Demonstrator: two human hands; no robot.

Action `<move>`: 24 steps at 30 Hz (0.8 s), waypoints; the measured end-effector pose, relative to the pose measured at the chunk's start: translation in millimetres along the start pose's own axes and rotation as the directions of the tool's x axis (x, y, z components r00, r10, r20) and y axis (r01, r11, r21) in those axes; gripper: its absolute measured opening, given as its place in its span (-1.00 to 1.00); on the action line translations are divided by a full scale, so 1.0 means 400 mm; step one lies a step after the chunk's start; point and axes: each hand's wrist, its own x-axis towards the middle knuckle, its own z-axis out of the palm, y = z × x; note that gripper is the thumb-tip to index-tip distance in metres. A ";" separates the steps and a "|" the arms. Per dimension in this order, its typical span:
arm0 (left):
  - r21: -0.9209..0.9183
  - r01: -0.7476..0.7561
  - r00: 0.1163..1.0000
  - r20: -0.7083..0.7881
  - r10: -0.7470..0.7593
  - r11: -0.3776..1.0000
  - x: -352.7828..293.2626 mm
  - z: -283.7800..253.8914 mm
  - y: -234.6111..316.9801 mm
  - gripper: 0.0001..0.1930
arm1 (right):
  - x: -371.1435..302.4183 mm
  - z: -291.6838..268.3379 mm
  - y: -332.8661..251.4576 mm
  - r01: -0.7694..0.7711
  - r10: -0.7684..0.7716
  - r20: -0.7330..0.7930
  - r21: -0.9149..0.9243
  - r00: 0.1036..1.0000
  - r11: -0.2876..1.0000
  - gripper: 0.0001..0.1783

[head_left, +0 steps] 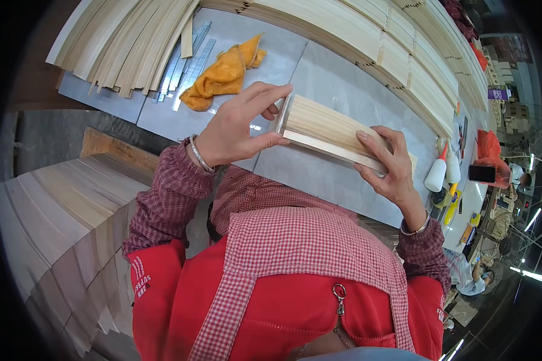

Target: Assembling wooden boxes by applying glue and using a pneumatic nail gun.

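Note:
A long, narrow, pale wooden piece (328, 123), like a shallow box or drawer part with a raised near edge, is held level over the table. My left hand (238, 126) is closed on its left end, thumb at the near corner and index finger at the far corner. Across that end, between thumb and fingers, runs a thin, shiny clear strip (285, 111). My right hand (392, 161) grips the right part, fingers on the top face and thumb against the near side. An orange cloth (223, 75) lies crumpled just beyond my left hand.
Thin wood strips (126, 42) and clear strips (193, 66) lie at the far left. Stacked wooden pieces (397, 45) line the table's far side. White glue bottles (435, 173) stand at the right, near a phone (482, 174). Stacked boards (60, 210) rise at my left.

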 end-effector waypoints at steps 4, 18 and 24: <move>0.011 -0.043 0.999 -0.006 0.043 0.999 -0.002 -0.001 -0.013 -0.25 | 0.005 0.006 0.002 0.017 -0.017 0.002 -0.004 1.000 1.000 -0.41; -0.052 -0.130 0.991 -0.005 0.130 0.990 0.008 0.001 -0.040 -0.23 | 0.008 0.016 0.003 0.031 -0.031 -0.027 -0.002 0.999 1.000 -0.39; -0.083 -0.035 0.997 0.064 0.040 0.996 0.008 -0.006 -0.036 -0.17 | 0.011 0.014 0.002 0.033 -0.033 -0.030 -0.002 0.999 0.999 -0.40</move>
